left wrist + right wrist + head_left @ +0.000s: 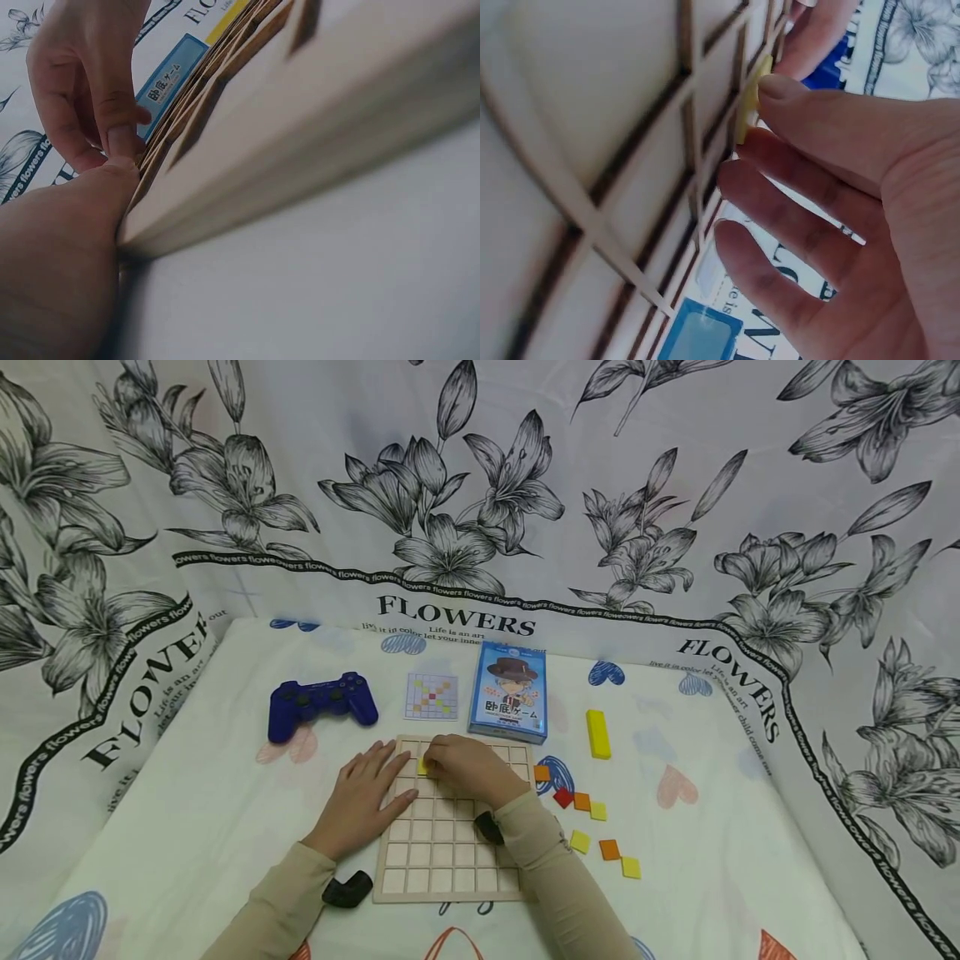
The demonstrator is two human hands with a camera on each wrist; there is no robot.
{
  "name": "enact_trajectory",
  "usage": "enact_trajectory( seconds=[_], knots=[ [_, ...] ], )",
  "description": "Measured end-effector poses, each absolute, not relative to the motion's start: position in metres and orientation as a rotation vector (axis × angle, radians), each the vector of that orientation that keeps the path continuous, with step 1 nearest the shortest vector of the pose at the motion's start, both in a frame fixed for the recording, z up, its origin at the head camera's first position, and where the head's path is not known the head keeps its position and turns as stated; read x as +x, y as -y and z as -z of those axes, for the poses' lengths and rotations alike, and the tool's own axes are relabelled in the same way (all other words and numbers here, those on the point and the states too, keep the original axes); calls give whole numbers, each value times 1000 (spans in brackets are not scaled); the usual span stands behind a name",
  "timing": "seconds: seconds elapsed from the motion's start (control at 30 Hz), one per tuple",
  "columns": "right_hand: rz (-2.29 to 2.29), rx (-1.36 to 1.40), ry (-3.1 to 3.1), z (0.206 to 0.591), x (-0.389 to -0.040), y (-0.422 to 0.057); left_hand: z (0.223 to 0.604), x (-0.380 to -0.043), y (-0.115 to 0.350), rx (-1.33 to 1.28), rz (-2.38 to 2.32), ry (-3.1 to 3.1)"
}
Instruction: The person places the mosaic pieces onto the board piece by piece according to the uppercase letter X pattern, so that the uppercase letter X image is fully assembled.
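Right hand (467, 768) pinches yellow square tile (422, 767) at wooden gridboard (450, 897); straight-fingered left hand (362, 799) touches gridboard; seven coloured tiles (582, 802) unplaced rightward.

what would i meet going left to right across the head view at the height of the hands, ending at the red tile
Left hand, yellow tile, right hand, orange tile, red tile.

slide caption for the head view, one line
The right hand pinches a yellow tile at the wooden grid board while the left hand rests at the board's left edge.
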State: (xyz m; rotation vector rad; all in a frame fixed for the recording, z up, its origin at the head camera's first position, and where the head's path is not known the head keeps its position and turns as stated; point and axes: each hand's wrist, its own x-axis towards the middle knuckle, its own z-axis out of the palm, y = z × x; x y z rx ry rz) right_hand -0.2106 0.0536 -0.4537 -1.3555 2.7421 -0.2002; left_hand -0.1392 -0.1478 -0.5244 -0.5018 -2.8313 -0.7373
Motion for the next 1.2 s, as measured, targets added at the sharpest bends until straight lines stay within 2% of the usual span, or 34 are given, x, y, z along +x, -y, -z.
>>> enact_trajectory(
  seconds=[0.23,0.47,0.63,0.73,0.9,1.2],
  knots=[
    [269,-1289,-2803,442,-205,-84,526,-140,146,-493,721,2839],
    [311,-849,-2860,425,-182,-169,529,-141,145,-496,729,2822],
    [353,-475,-2865,430,-164,-230,529,-141,146,-500,719,2826],
    [410,-375,-2847,435,-156,-257,528,-142,148,-495,718,2827],
    [510,-271,-2803,447,-150,-277,528,-143,150,-489,721,2823],
    [515,-213,-2815,460,-149,-282,528,-141,147,-498,760,2824]
  ],
)
